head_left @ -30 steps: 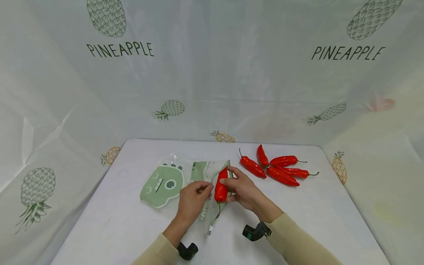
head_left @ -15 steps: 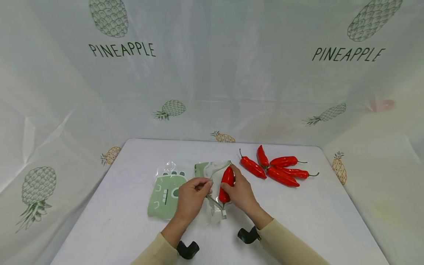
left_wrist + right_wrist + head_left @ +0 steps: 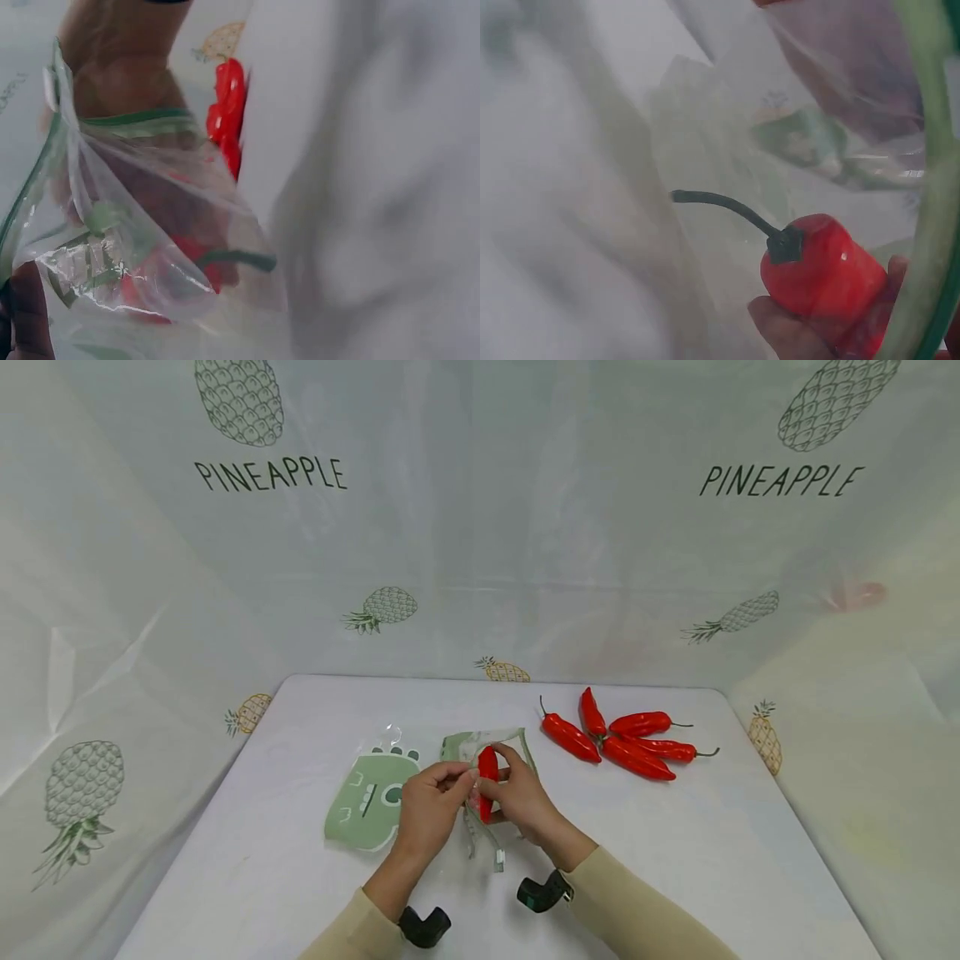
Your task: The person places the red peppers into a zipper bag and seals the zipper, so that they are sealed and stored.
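Observation:
In the head view my left hand (image 3: 429,810) pinches the edge of a clear zip bag (image 3: 455,747) with green print and a green closure. My right hand (image 3: 528,806) grips a red chili pepper (image 3: 487,768) at the bag's mouth, close beside the left fingertips. Through the clear plastic in the left wrist view, the right hand and the pepper's green stem (image 3: 244,259) show, with the green zip strip (image 3: 142,117) across the wrist. The right wrist view has the pepper's stem end (image 3: 821,262) facing the camera, fingers under it.
Several red chili peppers (image 3: 637,758) lie clustered at the table's back right. A second zip bag (image 3: 367,802) with a green monster face lies flat left of my left hand. White sheeting with pineapple prints hangs behind the white table (image 3: 645,835).
My right hand has moved left with the chili pepper, turning it narrower to the head camera. My left hand stays at the bag's edge. The monster-face bag has shifted slightly.

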A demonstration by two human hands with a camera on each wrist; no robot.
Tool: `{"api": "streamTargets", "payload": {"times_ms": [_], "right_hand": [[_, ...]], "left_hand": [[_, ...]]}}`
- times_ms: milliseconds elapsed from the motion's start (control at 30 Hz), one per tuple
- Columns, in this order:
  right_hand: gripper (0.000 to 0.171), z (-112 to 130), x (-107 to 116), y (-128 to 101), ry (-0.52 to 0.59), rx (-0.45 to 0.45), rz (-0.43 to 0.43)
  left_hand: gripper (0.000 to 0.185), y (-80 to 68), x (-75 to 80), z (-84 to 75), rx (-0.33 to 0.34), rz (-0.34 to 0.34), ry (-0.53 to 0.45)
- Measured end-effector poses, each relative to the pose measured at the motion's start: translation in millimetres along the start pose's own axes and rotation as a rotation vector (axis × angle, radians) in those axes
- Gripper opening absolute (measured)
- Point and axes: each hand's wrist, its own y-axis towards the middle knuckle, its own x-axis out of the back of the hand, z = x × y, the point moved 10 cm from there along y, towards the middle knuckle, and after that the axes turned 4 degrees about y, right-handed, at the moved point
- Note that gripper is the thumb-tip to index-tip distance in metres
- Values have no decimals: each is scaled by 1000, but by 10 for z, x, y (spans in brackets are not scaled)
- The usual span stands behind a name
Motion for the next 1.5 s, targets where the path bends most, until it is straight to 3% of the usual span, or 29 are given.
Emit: {"api": "streamTargets", "payload": {"times_ms": [200, 467, 800, 1200, 1500], "right_hand": [[90, -94, 34, 34, 16, -23, 4], [97, -91, -56, 50, -40, 5, 59], [86, -59, -69, 66, -51, 81, 35], [66, -14, -56, 36, -75, 98, -2], [45, 155, 168, -55, -88, 169, -17]], "left_hand": [[12, 54, 148, -11, -22, -53, 18], [14, 46, 93, 2, 4, -27, 1], [12, 55, 51, 58, 31, -19, -28], [12, 90, 120, 98, 53, -29, -37], [12, 141, 160, 156, 48, -45, 4]]}}
